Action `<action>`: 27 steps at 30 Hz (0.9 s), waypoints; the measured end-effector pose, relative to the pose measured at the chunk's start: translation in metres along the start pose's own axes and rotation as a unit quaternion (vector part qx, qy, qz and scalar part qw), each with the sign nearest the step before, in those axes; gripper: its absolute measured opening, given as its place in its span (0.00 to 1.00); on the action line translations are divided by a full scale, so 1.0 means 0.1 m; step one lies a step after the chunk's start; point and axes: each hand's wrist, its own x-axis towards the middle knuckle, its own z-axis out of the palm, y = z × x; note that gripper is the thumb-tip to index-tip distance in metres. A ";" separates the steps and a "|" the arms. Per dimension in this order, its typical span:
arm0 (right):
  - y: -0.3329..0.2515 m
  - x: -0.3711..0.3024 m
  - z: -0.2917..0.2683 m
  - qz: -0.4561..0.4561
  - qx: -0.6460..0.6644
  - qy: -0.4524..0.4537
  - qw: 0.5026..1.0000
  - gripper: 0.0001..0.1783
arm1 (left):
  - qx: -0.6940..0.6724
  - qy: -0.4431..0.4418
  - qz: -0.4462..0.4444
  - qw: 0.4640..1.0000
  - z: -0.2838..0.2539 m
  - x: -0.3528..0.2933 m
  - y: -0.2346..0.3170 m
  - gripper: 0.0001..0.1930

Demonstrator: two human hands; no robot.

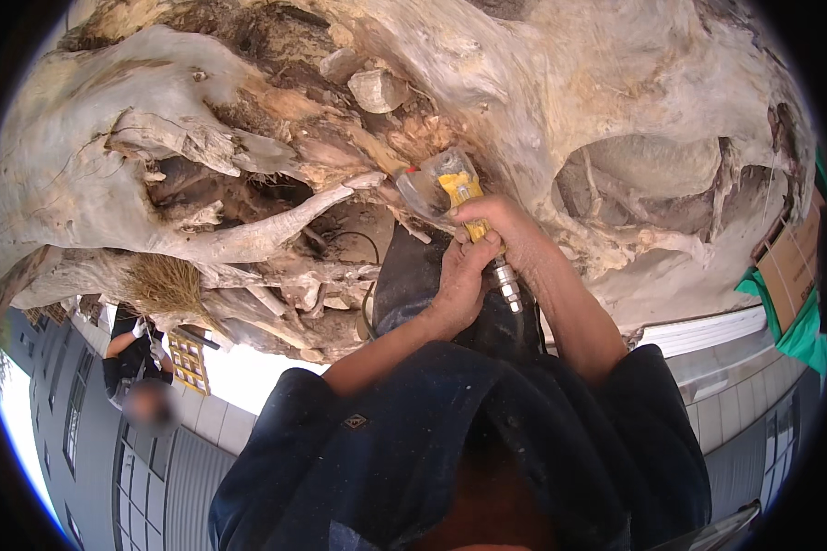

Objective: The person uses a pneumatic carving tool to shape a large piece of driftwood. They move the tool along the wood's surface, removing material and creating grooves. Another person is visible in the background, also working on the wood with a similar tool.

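Note:
A yellow air-powered grinder [461,187] with a clear guard on its head is held in both my hands, its head close to the pale wood of a large root or driftwood piece [487,55]. My right hand [508,223] is wrapped round the body from above. Lower on the handle, my left hand [467,268] is closed round it near the metal hose coupling [507,286]. The bit under the guard is hidden. A loose chunk of wood or stone [378,91] sits in a hollow beyond the grinder.
Branching roots [276,225] and deep hollows lie to the left, with a straw-like brush [167,283] among them. At the far left a person [138,354] stands near a yellow ladder-like frame [189,363]. Cardboard boxes [788,262] with green sheeting [770,308] are at the right.

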 end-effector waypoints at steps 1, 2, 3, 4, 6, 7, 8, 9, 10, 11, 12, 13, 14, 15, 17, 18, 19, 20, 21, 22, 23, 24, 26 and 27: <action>0.03 -0.01 -0.01 0.006 -0.002 0.009 1.000 0.10 | 0.007 -0.001 0.012 1.000 0.02 -0.03 0.03 0.21; 0.03 -0.03 -0.04 0.009 -0.008 0.017 1.000 0.11 | 0.013 0.006 0.008 1.000 0.05 -0.02 0.02 0.22; 0.03 -0.06 -0.08 0.013 -0.013 0.026 0.999 0.11 | 0.017 -0.009 -0.017 1.000 0.06 -0.04 -0.02 0.22; 0.08 -0.14 -0.16 0.004 -0.042 0.027 0.999 0.16 | 0.022 -0.024 -0.041 0.999 0.07 -0.09 -0.09 0.21; 0.19 -0.40 -0.33 -0.012 0.004 0.001 1.000 0.18 | 0.056 -0.068 -0.073 0.993 0.12 -0.24 -0.13 0.24; 0.23 -0.53 -0.40 -0.020 0.028 -0.012 0.999 0.20 | 0.106 -0.116 -0.095 0.983 0.10 -0.29 -0.11 0.25; 0.22 -0.70 -0.45 -0.040 0.046 -0.009 0.998 0.23 | 0.152 -0.165 -0.119 0.967 0.07 -0.35 -0.09 0.25; 0.22 -0.85 -0.51 -0.064 0.066 -0.006 0.996 0.25 | 0.202 -0.215 -0.142 0.945 0.03 -0.40 -0.08 0.25; 0.26 -0.96 -0.61 -0.091 0.086 -0.013 0.992 0.26 | 0.271 -0.249 -0.145 0.918 -0.10 -0.41 -0.16 0.26; 0.26 -1.07 -0.64 -0.106 0.124 -0.004 0.987 0.25 | 0.305 -0.251 -0.146 0.907 -0.14 -0.46 -0.16 0.26; 0.29 -1.14 -0.70 -0.135 0.133 0.014 0.982 0.25 | 0.338 -0.252 -0.146 0.895 -0.18 -0.51 -0.16 0.26; 0.34 -1.20 -0.77 -0.163 0.143 0.032 0.976 0.25 | 0.371 -0.254 -0.145 0.881 -0.21 -0.57 -0.15 0.26; 0.40 -1.24 -0.85 -0.188 0.148 0.044 0.970 0.25 | 0.369 -0.251 -0.145 0.883 -0.24 -0.64 -0.13 0.25; 0.49 -1.25 -0.94 -0.212 0.154 0.055 0.964 0.25 | 0.387 -0.237 -0.134 0.881 -0.28 -0.66 -0.14 0.24; 0.65 -1.29 -1.06 -0.243 0.171 0.075 0.952 0.26 | 0.422 -0.210 -0.114 0.874 -0.40 -0.70 -0.17 0.21; 0.73 -1.31 -1.10 -0.250 0.182 0.083 0.947 0.26 | 0.439 -0.178 -0.098 0.875 -0.44 -0.73 -0.16 0.20; 0.81 -1.34 -1.14 -0.257 0.195 0.091 0.942 0.26 | 0.456 -0.147 -0.081 0.874 -0.48 -0.75 -0.13 0.18; 0.88 -1.35 -1.14 -0.257 0.202 0.102 0.939 0.27 | 0.472 -0.116 -0.062 0.871 -0.51 -0.75 -0.09 0.17; 0.96 -1.35 -1.19 -0.259 0.213 0.103 0.936 0.27 | 0.496 -0.093 -0.025 0.863 -0.58 -0.74 -0.08 0.17; 1.05 -1.32 -1.24 -0.261 0.224 0.104 0.933 0.26 | 0.519 -0.070 0.012 0.852 -0.68 -0.71 -0.09 0.17; 1.13 -1.30 -1.29 -0.260 0.235 0.103 0.931 0.26 | 0.541 -0.043 0.048 0.839 -0.77 -0.70 -0.10 0.16; 1.19 -1.31 -1.28 -0.265 0.242 0.106 0.927 0.25 | 0.603 -0.036 0.125 0.787 -0.88 -0.66 -0.09 0.17; 1.37 -1.26 -1.39 -0.263 0.249 0.109 0.926 0.27 | 0.704 -0.021 0.277 0.654 -1.04 -0.55 -0.03 0.18; 1.44 -1.24 -1.43 -0.264 0.252 0.112 0.924 0.29 | 0.738 -0.025 0.315 0.596 -1.06 -0.50 0.03 0.19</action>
